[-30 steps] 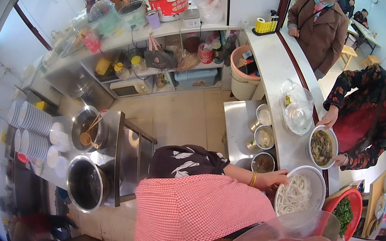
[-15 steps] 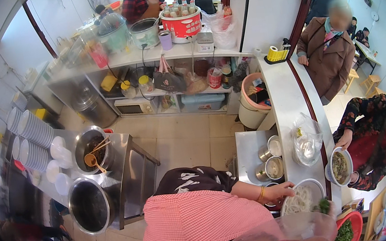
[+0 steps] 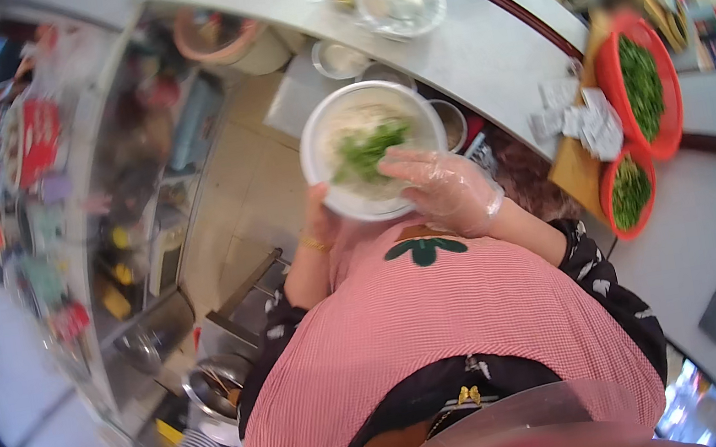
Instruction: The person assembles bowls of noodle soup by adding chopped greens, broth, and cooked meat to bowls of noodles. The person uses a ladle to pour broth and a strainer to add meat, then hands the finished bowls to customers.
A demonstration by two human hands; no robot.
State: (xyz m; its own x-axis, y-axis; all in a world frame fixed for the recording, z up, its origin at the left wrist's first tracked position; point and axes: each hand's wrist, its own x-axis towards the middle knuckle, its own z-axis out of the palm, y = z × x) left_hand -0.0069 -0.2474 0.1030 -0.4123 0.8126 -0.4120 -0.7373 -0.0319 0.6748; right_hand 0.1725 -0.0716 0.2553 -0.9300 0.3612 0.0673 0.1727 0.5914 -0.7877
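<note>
A white bowl (image 3: 308, 152) of pale noodles (image 3: 345, 124) is held in front of my apron. My left hand (image 3: 318, 222) grips its lower left side, with the fingers partly hidden beneath the bowl. Chopped green leaves (image 3: 366, 150), slightly blurred, lie over the noodles. My right hand (image 3: 445, 187), in a clear plastic glove, is above the bowl's right side. Its fingers are stretched out, and the fingertips are at the edge of the greens.
Two red baskets, one large (image 3: 674, 88) and one smaller (image 3: 609, 202), hold greens at the right. White packets (image 3: 588, 120) lie beside them. Beyond my bowl runs a white counter (image 3: 490, 56) bearing a plastic-covered dish (image 3: 405, 8). Metal pots (image 3: 341, 59) stand below it.
My view has swung to the right and downward. The bowl is now up against my apron in my left hand. My gloved right hand has moved from beside the noodles to over them, and greens now cover them.
</note>
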